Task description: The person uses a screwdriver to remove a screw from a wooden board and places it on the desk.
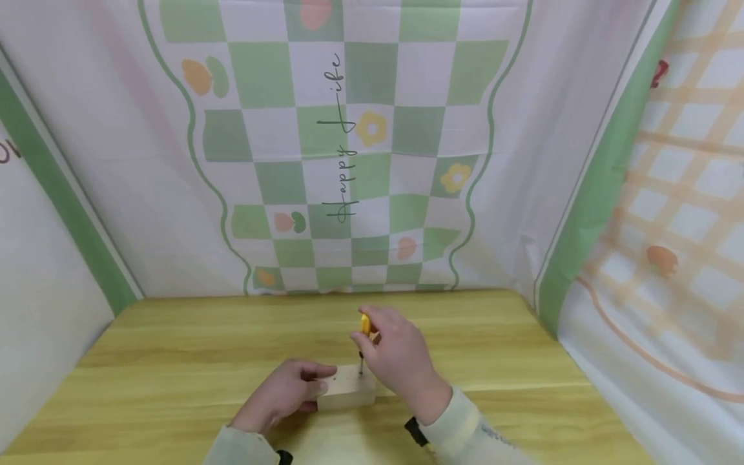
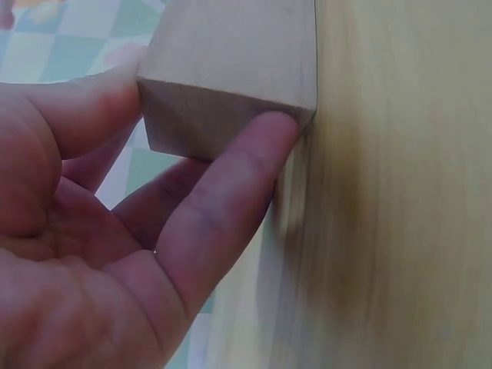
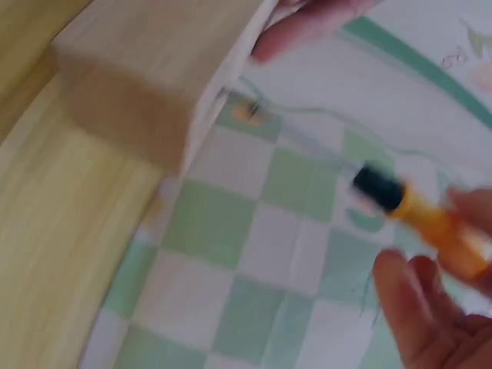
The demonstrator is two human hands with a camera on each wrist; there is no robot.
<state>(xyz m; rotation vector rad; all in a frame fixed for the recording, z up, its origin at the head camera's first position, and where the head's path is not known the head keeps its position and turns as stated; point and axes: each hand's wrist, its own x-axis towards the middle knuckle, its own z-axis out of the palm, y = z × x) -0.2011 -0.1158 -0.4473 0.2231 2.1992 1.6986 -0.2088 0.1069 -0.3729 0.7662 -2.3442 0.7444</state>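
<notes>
A pale wooden block sits on the table in the head view. My left hand grips its left end; in the left wrist view, the left hand has fingers against the end and side of the block. Above the block's right part, my right hand holds a screwdriver upright, tip down at the top face. In the right wrist view the screwdriver shows a yellow handle, black collar and thin shaft, blurred. Fingers of the right hand surround the handle. Whether a screw sits under the tip cannot be told.
The wood-grained table extends around both hands. Behind it hangs a green-and-white checked cloth, and an orange-checked cloth hangs at the right. A small dark dot marks the block's top near the left fingers.
</notes>
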